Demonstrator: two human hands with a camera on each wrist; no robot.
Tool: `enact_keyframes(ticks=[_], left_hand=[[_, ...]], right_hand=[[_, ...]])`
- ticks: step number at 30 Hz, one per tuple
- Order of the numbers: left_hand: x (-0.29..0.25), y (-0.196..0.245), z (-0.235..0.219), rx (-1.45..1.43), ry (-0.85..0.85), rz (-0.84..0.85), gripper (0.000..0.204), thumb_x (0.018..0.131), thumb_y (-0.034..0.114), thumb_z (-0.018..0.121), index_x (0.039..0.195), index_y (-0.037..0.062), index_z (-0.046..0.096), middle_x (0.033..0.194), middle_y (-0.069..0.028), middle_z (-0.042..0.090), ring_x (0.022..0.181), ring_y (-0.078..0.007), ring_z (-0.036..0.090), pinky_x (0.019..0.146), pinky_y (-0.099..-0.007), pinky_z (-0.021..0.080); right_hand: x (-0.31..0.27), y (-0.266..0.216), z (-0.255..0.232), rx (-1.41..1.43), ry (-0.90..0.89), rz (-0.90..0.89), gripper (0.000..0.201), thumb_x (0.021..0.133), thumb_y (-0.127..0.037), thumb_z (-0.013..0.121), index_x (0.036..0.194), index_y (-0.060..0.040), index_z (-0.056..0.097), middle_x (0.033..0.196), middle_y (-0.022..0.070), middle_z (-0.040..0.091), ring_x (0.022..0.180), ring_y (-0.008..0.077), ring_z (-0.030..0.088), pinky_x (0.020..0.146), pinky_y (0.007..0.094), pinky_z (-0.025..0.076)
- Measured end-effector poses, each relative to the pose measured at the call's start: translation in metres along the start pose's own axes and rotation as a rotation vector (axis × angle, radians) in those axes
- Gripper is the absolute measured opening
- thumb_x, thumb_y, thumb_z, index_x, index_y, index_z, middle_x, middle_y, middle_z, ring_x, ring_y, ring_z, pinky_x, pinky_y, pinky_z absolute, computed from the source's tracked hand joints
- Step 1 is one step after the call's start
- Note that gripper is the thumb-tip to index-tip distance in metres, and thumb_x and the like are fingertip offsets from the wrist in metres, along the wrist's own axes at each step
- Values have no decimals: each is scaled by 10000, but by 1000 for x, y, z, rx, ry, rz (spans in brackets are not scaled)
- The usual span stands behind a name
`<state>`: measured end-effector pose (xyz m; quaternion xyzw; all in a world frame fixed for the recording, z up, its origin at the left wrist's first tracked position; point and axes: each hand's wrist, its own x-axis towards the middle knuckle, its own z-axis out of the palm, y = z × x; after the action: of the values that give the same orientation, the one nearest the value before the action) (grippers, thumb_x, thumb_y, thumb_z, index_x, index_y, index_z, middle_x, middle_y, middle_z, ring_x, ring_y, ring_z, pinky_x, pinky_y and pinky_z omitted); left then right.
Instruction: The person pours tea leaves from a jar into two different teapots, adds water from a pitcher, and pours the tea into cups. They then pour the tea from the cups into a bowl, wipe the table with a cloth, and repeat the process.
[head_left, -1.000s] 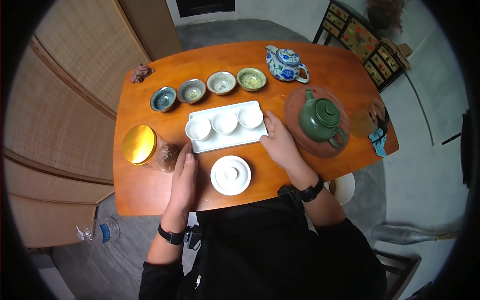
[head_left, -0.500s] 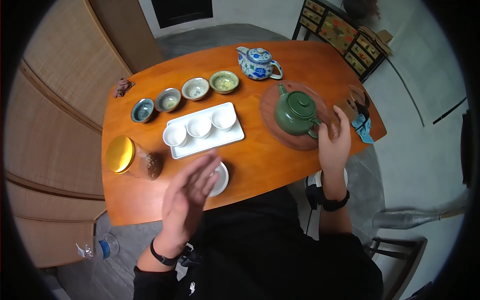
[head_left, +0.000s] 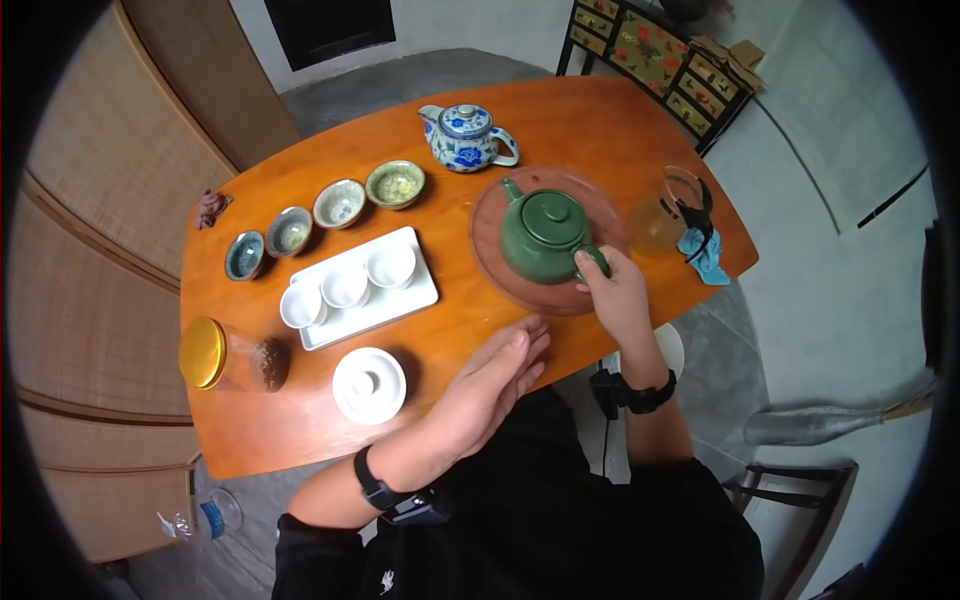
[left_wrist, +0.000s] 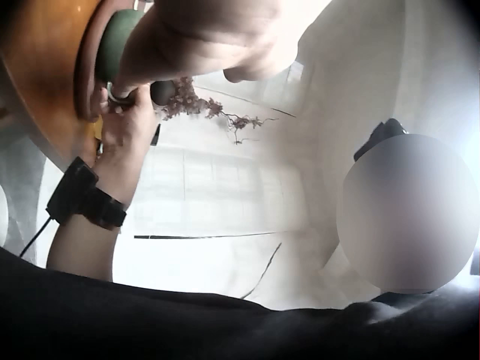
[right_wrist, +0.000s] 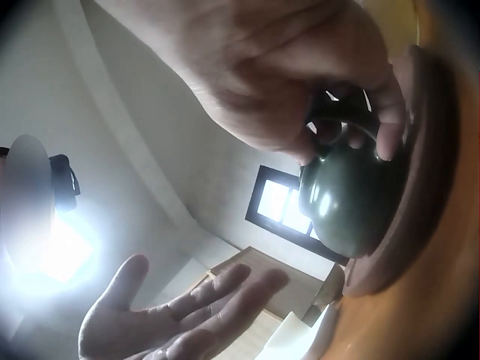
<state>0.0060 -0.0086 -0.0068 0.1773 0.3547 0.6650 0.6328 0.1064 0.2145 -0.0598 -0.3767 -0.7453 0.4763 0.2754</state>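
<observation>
A green teapot (head_left: 545,235) with its lid on stands on a round reddish-brown board (head_left: 487,262), spout towards the back left. My right hand (head_left: 617,296) grips its handle; in the right wrist view the fingers of the right hand (right_wrist: 300,82) curl round the handle of the teapot (right_wrist: 352,191). Near the table's front edge my left hand (head_left: 487,388) hovers with fingers extended, holding nothing, just in front of the board. The right wrist view also shows the left hand (right_wrist: 180,315) with fingers spread apart.
To the left are a white tray (head_left: 420,290) with three white cups, a white lidded bowl (head_left: 369,386) and a gold-lidded jar (head_left: 204,353). Several glazed bowls and a blue-and-white teapot (head_left: 467,138) stand behind. A glass pitcher (head_left: 657,215) and blue cloth (head_left: 706,257) are right.
My right hand has left the white tray and taken hold of the green teapot's handle. My left hand has moved right from beside the jar and tray. The head view has shifted right.
</observation>
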Motion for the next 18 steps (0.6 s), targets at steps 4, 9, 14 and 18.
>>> enact_keyframes(ticks=[4,9,14,18], left_hand=[[-12,37,25,0,-11,12,807,1058,526,464,1565,-62,242,1642,-198,262,1536,-284,251,1236,-423,236],[-9,103,43,65,122,162,702,1054,528,466,1459,-44,424,1528,-190,451,1443,-266,415,1183,-400,332],[46,157,8,45,213,228,621,1052,463,510,1369,-70,465,1374,-205,542,1329,-273,516,1104,-369,435],[87,173,-23,89,375,214,640,1059,451,493,1399,-85,416,1374,-233,518,1302,-294,524,1113,-387,430]], right_hand=[[9,-7,-2,270,110,29,380,995,-303,682,793,6,590,673,31,582,686,103,579,618,294,485],[42,-15,-18,170,172,-7,338,1012,-300,665,828,-19,626,788,18,616,731,85,585,668,260,528],[110,-41,-9,-20,341,-160,427,959,-371,684,789,20,668,708,112,670,674,208,638,678,352,505],[161,-55,5,-223,341,-147,441,944,-400,678,768,3,692,720,177,688,719,322,680,726,412,520]])
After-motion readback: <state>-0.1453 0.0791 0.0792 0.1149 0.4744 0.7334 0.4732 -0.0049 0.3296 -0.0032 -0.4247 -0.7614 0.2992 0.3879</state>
